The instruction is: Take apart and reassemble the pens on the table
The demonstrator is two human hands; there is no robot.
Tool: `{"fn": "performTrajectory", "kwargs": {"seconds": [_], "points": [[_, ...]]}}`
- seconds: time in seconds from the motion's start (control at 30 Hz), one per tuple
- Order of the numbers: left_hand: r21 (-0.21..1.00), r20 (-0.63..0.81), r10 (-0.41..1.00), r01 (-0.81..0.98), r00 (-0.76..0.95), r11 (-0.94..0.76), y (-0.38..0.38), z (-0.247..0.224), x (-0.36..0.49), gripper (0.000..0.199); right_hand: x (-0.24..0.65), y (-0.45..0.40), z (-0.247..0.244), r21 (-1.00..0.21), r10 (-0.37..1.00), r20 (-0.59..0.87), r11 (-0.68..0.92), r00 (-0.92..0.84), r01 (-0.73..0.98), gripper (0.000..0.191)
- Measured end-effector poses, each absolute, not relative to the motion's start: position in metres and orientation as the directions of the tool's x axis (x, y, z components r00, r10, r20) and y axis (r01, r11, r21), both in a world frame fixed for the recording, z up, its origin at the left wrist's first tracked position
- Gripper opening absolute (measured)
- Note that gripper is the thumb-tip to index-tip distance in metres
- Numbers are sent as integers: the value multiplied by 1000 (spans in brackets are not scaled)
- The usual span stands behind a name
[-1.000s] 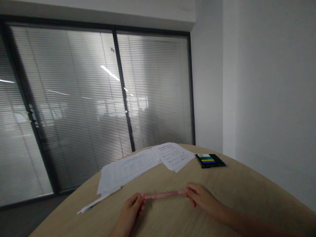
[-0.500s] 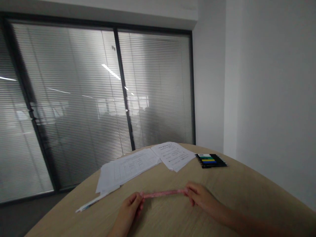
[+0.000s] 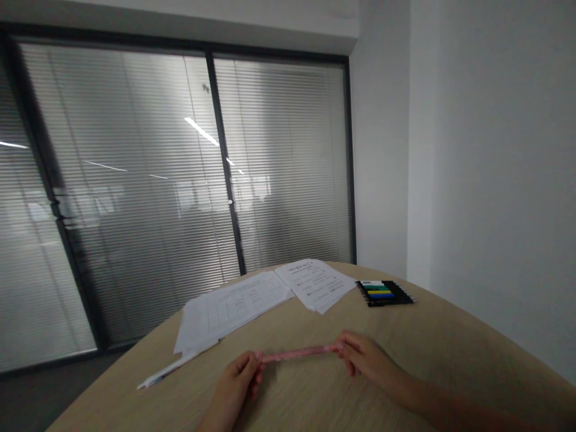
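A narrow pink strip (image 3: 297, 354) is held straight between my two hands, just over the near part of the wooden table. Its exact kind is too blurred to make out. My left hand (image 3: 238, 375) pinches the left end between thumb and fingers. At the other end, my right hand (image 3: 357, 353) has its fingers closed on the strip, slightly farther from me than the left. Both ends are partly covered by the fingers.
Printed sheets (image 3: 234, 306) lie on the round wooden table (image 3: 315, 399), with another printed page (image 3: 315, 282) beside them. A white pen-like stick (image 3: 164, 373) is at the left. Flat black items with coloured bands (image 3: 382, 293) lie right. Glass partitions with blinds (image 3: 288, 162) stand behind.
Almost nothing differs. Both hands keep their hold on the pink strip, and the view has shifted very slightly.
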State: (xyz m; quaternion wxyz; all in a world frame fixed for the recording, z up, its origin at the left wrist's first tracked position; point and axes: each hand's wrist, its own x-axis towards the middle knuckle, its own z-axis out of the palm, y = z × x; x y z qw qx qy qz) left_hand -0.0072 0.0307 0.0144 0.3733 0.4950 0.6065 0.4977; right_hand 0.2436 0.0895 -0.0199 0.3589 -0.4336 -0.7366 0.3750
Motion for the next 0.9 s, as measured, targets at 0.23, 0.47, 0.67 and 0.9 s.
{"fn": "performTrajectory", "kwargs": {"seconds": [0.23,0.47,0.67,0.9], "points": [[977,46,974,214,-224,3,29,15,-7,47,244,89,-18,-818,901,221,380,-374,431,25],[976,48,967,217,-250,8,28,15,-6,45,243,90,-21,-872,905,195,336,-378,357,16],[981,32,972,194,-232,14,30,14,-7,46,239,89,-17,-911,896,189,313,-403,268,9],[981,36,975,191,-220,7,33,13,-8,45,239,90,-19,-933,904,194,291,-382,212,11]]}}
